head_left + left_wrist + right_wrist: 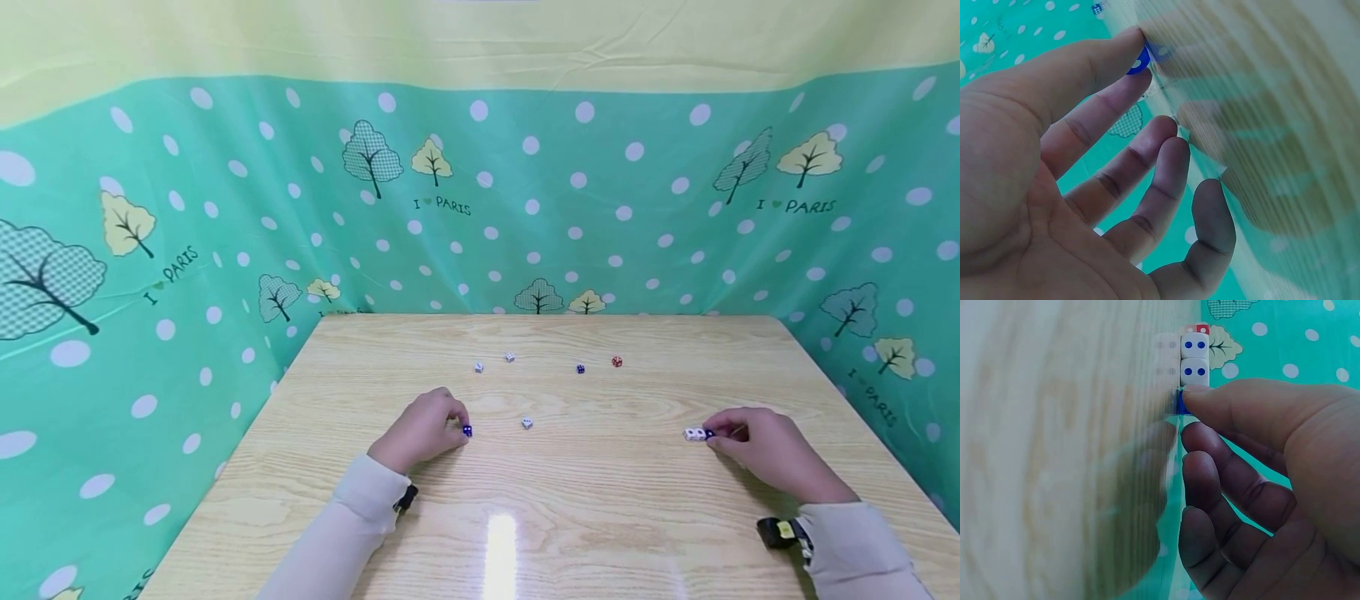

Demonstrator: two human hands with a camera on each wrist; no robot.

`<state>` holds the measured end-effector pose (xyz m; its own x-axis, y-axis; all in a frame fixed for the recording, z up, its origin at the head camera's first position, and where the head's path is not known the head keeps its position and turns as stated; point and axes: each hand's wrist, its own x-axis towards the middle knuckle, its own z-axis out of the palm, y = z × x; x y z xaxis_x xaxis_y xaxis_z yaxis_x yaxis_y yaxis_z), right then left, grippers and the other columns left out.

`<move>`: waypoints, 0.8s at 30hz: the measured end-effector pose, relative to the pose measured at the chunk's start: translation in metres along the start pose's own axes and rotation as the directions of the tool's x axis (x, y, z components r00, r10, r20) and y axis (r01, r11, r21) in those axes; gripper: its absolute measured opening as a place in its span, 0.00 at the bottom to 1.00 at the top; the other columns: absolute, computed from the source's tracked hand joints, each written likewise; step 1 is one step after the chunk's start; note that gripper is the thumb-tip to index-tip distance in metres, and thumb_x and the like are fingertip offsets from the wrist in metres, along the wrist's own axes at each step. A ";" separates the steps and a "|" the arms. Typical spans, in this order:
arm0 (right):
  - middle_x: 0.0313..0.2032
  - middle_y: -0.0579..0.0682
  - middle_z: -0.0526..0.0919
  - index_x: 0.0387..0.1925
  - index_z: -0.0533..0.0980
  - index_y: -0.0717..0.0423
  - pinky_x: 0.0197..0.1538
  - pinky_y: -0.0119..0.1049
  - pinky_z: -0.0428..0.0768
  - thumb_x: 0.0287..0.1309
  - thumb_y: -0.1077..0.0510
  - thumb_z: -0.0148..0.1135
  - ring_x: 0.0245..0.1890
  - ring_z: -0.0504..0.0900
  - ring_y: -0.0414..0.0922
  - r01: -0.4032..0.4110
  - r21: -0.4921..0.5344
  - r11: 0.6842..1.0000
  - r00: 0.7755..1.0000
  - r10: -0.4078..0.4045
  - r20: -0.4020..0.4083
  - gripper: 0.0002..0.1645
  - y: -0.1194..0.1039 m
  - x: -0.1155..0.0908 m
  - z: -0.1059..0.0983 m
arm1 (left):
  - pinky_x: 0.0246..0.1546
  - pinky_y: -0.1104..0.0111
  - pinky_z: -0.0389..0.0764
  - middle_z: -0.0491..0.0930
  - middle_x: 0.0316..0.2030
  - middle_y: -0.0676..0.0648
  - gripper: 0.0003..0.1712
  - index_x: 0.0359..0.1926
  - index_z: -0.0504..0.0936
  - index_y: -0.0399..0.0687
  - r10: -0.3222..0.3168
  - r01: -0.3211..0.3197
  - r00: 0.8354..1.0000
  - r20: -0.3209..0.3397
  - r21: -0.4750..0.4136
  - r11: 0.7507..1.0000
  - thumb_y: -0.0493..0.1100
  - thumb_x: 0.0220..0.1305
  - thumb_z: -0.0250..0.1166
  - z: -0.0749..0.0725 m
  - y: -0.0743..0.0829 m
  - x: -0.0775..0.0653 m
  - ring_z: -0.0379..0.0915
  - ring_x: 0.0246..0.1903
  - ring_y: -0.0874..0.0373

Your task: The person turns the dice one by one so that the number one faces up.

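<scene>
Head view, nearest first: pale sleeves, left sleeve (pixel 337 529) and right sleeve (pixel 862 542), reach over the wood-grain table (pixel 600 517). Black strap (pixel 406 498) on the left wrist; black strap with a yellow patch (pixel 777 533) on the right. Bright glare streak (pixel 500 554) on the near part of the table, between the arms.

Right hand (pixel 772 450), toward the table's right edge: thumb and index finger clamped on the right blue die (pixel 710 433), index mostly hidden behind the thumb in the right wrist view; other fingers bent, holding nothing. That die is the right end of a short row, touching two white dice (pixel 695 434) side by side on its left; each white one shows two blue pips to the right wrist camera.

Left hand (pixel 423 429), toward the table's left edge: thumb and index fingertips pinch the left blue die (pixel 468 431); other three fingers spread apart, loosely bent. Cannot tell if this die touches the table. Middle white die (pixel 527 423) alone on the table, near the left hand, on its right.

Farther, toward the table's far edge, left to right: white die (pixel 479 367), another white die (pixel 510 357), far blue die (pixel 581 369), red die (pixel 617 362), all apart.

Behind the far edge: green cloth (pixel 531 233), white dots, trees, "I PARIS" print, yellowish band on top.
</scene>
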<state>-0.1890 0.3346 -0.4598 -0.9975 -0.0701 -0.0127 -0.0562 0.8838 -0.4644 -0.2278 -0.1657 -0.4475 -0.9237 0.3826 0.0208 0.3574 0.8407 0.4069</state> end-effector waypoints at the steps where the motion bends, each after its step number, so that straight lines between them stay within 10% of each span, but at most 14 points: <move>1: 0.34 0.45 0.84 0.42 0.86 0.50 0.37 0.39 0.75 0.60 0.56 0.74 0.34 0.77 0.45 0.001 -0.001 1.000 1.000 -0.001 -0.001 0.09 0.000 0.000 0.000 | 0.50 0.57 0.81 0.80 0.41 0.50 0.06 0.36 0.89 0.53 -0.001 0.001 1.000 0.000 0.000 1.000 0.44 0.59 0.78 0.000 0.000 0.000 0.76 0.41 0.56; 24: 0.35 0.45 0.85 0.44 0.86 0.52 0.36 0.38 0.76 0.60 0.55 0.74 0.34 0.77 0.45 0.002 0.013 1.000 1.000 -0.002 -0.002 0.11 -0.002 0.000 -0.001 | 0.51 0.55 0.81 0.80 0.41 0.50 0.06 0.36 0.89 0.53 -0.013 0.013 1.000 0.005 -0.008 1.000 0.43 0.59 0.78 0.000 0.001 0.000 0.77 0.42 0.54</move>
<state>-0.1888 0.3333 -0.4583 -0.9974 -0.0709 -0.0099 -0.0576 0.8775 -0.4762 -0.2274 -0.1648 -0.4470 -0.9275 0.3738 0.0113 0.3445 0.8425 0.4141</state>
